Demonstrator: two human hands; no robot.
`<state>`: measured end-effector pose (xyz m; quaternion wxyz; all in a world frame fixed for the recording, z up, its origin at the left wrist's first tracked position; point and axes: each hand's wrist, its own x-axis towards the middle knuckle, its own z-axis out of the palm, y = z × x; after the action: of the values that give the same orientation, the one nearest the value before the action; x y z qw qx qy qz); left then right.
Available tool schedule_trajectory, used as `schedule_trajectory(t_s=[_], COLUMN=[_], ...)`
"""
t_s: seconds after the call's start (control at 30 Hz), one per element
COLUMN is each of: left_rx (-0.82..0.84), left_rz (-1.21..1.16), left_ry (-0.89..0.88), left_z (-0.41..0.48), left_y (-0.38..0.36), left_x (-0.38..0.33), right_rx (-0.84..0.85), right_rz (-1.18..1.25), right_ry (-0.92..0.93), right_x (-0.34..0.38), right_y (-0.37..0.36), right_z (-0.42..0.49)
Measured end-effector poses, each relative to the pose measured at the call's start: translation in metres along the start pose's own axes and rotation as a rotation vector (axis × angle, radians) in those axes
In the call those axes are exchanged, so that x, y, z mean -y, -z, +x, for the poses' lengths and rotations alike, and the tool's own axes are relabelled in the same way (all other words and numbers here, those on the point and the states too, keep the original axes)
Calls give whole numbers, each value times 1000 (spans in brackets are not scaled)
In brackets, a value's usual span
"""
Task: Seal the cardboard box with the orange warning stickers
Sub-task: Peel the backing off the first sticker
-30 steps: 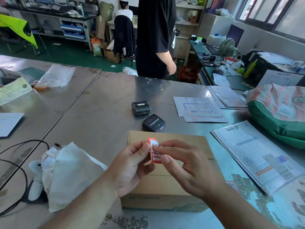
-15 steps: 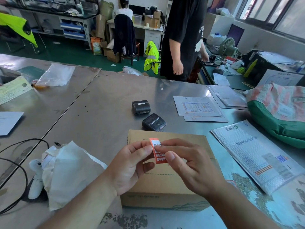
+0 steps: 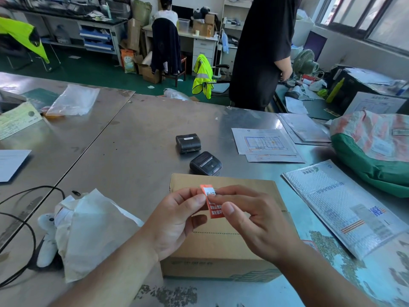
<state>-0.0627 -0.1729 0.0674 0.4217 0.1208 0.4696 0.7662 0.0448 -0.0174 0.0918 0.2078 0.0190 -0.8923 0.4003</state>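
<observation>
A closed brown cardboard box lies on the steel table right in front of me, its top flaps meeting along a seam. Above the box I hold a small orange warning sticker with white print, upright. My left hand pinches its left edge between thumb and fingers. My right hand pinches its right side with thumb and fingertips. The sticker hangs in the air over the box top and does not touch it.
Two small black label printers sit just beyond the box. Crumpled white paper and a black cable lie at left, a printed mailer and a green-and-pink sack at right. A person in black stands across the table.
My hands hold the sticker in almost the same place, the fingers shifting slightly on it. The person in black has walked to the right behind the table.
</observation>
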Motion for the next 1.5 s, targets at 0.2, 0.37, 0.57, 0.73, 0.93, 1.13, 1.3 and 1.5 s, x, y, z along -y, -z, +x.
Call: schedule_trajectory(t_s=[0.2,0.37,0.57,0.73,0.93,1.13,1.3,1.5], left_rx=[8,-14,-31,-50,-76,-89,-88,-109], left_rz=[-11,-9,51,111,167,197,119,138], left_ry=[-17,-61,-92,-84,-55,-13,48,-12], left_z=[5,10,15,18,21,24,25,25], left_y=[1,-4,-12,-15,-16,-15,-16,-19], left_x=[3,5,8,9,11,9,9,10], right_rx=[-21,-42,-20,1,19,0,-1,-2], right_rz=[15,-9,-36,-50,-45,-49,-6,43], right_ry=[-60,-149,-151,-141,-132,-102,-53,-110], right_x=[-1,1,0,-6,-12,-13,-10,-16], right_y=[0,-1,-2,-2,-4,-5,-5,-7], right_z=[0,3,5,5,4,3,4,5])
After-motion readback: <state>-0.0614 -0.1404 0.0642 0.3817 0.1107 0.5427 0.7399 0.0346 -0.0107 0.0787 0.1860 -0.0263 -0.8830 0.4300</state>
